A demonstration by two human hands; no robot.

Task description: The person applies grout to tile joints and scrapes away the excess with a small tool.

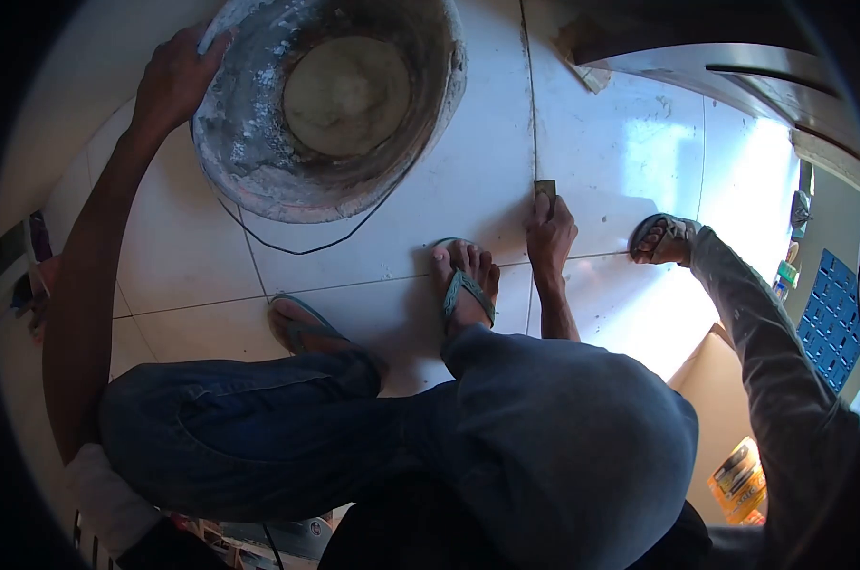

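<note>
My left hand (pixel 178 81) is closed on the rim of a large, worn bucket (pixel 245 176) at the upper left. Pale, crusted residue coats the bucket's inner wall, and its thin wire handle (pixel 302 253) hangs down on my side. Low at the floor, my right hand (pixel 551 233) grips a small, flat, rectangular scraper-like piece (pixel 545 187), whose far end sits right by a dark joint line between the white tiles (pixel 477 142). The exact kind of this piece I cannot tell. My sandalled feet (pixel 468 275) stand between the bucket and that hand.
Another person's sandalled foot (pixel 663 239) and grey trouser leg (pixel 748 313) are close on the right. Dark furniture (pixel 696 38) overhangs the tiles at the upper right. Beyond the leg lie a blue panel (pixel 832 318) and a yellow-orange package (pixel 737 480). Bright light glares off the right-hand tiles.
</note>
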